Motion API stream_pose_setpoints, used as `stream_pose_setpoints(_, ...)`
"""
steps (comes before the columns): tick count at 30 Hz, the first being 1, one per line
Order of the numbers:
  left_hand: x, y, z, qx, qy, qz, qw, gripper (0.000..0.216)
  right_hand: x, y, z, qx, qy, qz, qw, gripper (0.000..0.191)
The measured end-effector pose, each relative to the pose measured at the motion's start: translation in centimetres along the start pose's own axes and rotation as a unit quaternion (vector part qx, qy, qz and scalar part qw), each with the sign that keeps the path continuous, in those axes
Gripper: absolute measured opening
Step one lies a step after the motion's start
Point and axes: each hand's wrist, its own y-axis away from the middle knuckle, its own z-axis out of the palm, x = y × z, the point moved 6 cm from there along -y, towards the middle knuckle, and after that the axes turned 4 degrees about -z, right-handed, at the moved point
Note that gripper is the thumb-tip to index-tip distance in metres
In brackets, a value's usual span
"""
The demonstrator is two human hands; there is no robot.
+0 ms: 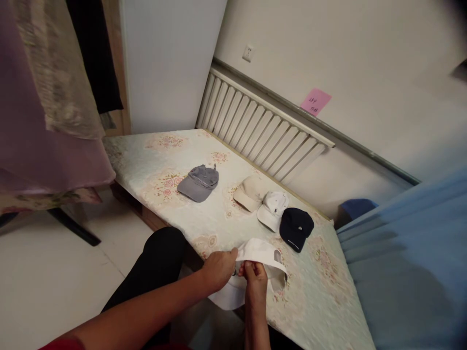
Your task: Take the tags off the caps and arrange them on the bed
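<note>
Both my hands grip a white cap at the near edge of a floral-covered table. My left hand is closed on the cap's left side. Just to its right, my right hand pinches the cap's edge. The cap's brim hangs over the table edge toward me. Farther back on the table lie a grey cap, a beige cap, a white cap and a dark navy cap.
A white radiator runs along the wall behind the table, with a pink note above it. Hanging clothes fill the left side. Blue fabric covers the right. My dark-clad knee is against the table edge.
</note>
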Motion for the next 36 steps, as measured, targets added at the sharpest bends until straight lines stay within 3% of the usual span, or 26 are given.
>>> stream_pose_setpoints(6,0.7,0.1,0.5,0.009,0.012,0.014,1.000,0.029,1.2,-0.4,0.2,0.014,0.037,0.029,0.999,0.027)
stream_pose_setpoints(14,1.6,0.9,0.8,0.012,0.001,0.046,0.999,0.035,1.7,-2.4,-0.2,0.054,0.080,-0.021,0.995,0.031)
stream_pose_setpoints(22,1.1,0.9,0.8,0.015,0.001,0.026,1.000,0.039,2.2,-1.4,0.9,0.003,0.005,0.028,1.000,0.038)
stream_pose_setpoints(36,0.4,1.0,0.6,0.045,0.016,0.022,0.999,0.059,1.7,-0.8,1.4,0.022,-0.046,0.047,0.998,0.042)
